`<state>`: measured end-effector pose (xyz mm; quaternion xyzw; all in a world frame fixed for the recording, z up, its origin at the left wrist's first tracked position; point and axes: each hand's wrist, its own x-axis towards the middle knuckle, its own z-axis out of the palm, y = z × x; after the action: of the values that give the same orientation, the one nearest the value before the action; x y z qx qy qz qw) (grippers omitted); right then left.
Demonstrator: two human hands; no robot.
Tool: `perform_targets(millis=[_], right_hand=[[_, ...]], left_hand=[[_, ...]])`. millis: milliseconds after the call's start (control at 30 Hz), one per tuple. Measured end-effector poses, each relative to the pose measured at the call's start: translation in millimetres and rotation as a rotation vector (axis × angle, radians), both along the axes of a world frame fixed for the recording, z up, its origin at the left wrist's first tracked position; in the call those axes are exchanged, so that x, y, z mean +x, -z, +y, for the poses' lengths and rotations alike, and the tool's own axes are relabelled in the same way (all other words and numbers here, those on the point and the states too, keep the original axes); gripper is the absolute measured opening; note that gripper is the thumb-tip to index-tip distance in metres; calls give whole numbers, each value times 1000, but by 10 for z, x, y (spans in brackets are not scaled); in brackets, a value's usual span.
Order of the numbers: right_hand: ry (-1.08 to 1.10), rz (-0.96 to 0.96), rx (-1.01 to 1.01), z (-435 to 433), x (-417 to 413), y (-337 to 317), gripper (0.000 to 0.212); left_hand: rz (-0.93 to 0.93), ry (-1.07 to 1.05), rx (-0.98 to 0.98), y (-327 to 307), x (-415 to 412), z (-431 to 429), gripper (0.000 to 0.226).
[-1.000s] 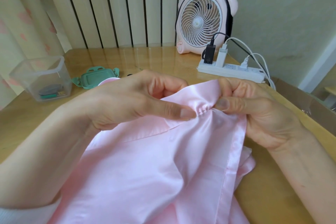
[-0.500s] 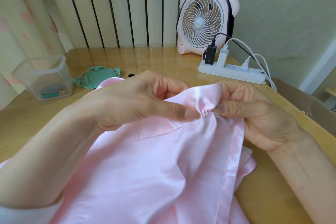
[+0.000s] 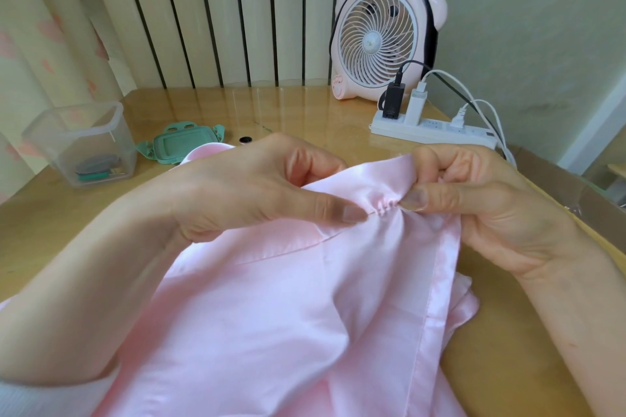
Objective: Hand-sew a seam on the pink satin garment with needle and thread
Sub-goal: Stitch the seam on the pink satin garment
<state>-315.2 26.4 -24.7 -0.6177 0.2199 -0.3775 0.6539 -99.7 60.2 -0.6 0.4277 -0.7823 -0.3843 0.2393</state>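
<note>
Both hands are up off the table point(image 3: 305, 108) and close together, with the pink satin garment point(image 3: 288, 315) draped from them toward the person. That looks like a way to keep the stitching line at eye level, with the loose cloth hanging clear. The left hand point(image 3: 244, 193) pinches the satin, thumb flat on top and fingers curled underneath, apparently anchoring one end of the seam. The right hand point(image 3: 474, 206) pinches the other end, thumb pressed down and fingers folded behind the fabric edge. A short row of tight puckers point(image 3: 384, 208) sits between the two thumbs, so I'd judge a few stitches are gathered there. Neither needle nor thread shows. The clear box point(image 3: 81, 142) and its green lid point(image 3: 184, 147) sit well to the left, out of the way.
</note>
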Motion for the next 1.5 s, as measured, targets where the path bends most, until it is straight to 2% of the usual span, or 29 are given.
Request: perform_targets(millis=[333, 667, 833, 900, 1000, 1067, 1167, 1233, 1333, 1433, 1500], right_hand=[[69, 56, -90, 36, -16, -51, 13], [88, 68, -113, 38, -22, -62, 14], [93, 94, -168, 41, -35, -73, 22], [141, 140, -231, 30, -27, -53, 33], [271, 263, -378, 34, 29, 14, 17], [408, 379, -515, 66, 91, 83, 21], [571, 508, -740, 155, 221, 178, 24], [616, 538, -816, 201, 287, 216, 21], [646, 539, -713, 177, 281, 209, 17], [565, 425, -553, 120, 222, 151, 17], [525, 367, -479, 93, 182, 124, 18]], left_hand=[[-30, -16, -36, 30, 9, -29, 46], [-35, -20, -14, 33, 2, -31, 25], [-47, -45, -3, 30, -2, -28, 34], [-21, -74, 45, 31, -18, -16, 30], [-56, -166, 64, 80, -58, -25, 30], [-96, -252, 52, 122, -96, -43, 25], [-113, -353, 26, 171, -138, -64, 35], [-119, -375, -5, 186, -150, -71, 43], [-95, -360, -7, 183, -133, -79, 43], [-20, -298, 21, 166, -114, -66, 21], [4, -254, 41, 155, -107, -59, 19]])
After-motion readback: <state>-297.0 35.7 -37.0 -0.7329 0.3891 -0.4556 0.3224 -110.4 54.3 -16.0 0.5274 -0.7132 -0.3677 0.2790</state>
